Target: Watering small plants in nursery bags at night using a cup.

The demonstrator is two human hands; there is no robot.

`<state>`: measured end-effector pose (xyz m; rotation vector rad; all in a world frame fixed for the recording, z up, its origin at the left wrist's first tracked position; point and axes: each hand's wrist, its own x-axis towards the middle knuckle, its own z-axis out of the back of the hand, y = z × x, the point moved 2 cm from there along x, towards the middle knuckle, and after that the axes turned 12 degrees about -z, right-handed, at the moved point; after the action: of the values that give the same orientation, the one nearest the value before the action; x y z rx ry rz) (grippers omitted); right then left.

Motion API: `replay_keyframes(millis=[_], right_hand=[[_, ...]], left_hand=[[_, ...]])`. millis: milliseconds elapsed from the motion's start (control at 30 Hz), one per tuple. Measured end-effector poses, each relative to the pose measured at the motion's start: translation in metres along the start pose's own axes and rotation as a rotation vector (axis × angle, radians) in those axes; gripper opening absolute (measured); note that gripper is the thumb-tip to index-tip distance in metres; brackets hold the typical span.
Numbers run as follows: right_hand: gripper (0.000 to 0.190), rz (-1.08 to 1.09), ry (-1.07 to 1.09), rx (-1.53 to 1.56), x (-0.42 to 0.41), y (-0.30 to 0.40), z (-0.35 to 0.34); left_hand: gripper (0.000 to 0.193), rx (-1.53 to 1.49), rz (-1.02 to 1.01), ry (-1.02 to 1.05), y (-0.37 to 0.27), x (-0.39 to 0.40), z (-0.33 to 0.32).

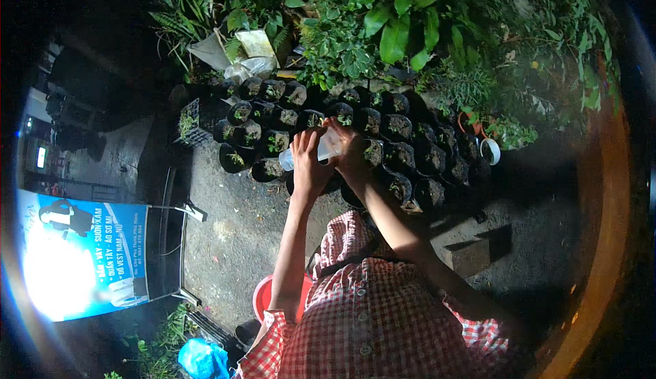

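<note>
A translucent plastic bottle (328, 146) lies tilted between my two hands, above rows of black plant pots (400, 156). My left hand (310, 161) is wrapped over its middle, and one end sticks out to the left past my fingers. My right hand (351, 148) grips the other end, at the upper right, partly hiding it. Soil and small green seedlings (277, 140) show in many of the pots. The pots directly under my hands are partly covered from view.
Leafy plants (405, 30) line the far side. A black plastic crate (195, 128) stands left of the pots, a white ring-shaped object (490, 152) right. Near me are a red basin (264, 294), a rectangular block (466, 257), a blue plastic bag (204, 359) and a lit sign bearing writing (84, 261).
</note>
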<state>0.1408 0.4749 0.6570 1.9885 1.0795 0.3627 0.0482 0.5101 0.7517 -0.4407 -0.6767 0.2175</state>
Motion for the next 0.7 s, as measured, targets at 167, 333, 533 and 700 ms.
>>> replay_keyframes(millis=[167, 333, 533, 700], right_hand=[[0.042, 0.230, -0.015, -0.189, -0.005, -0.001, 0.029], [0.026, -0.442, -0.147, 1.005, -0.006, 0.034, 0.126], [0.066, -0.171, -0.280, -0.129, 0.011, 0.188, 0.383], [0.052, -0.247, -0.723, -0.429, 0.009, 0.318, 0.358]], left_hand=[[0.052, -0.072, 0.062, -0.027, -0.013, 0.000, -0.026], [0.049, -0.311, 0.346, -0.159, -0.035, -0.014, -0.080], [0.052, -0.390, 0.338, -0.236, -0.085, -0.022, -0.150], [0.050, -0.407, 0.416, -0.241, -0.113, -0.040, -0.173]])
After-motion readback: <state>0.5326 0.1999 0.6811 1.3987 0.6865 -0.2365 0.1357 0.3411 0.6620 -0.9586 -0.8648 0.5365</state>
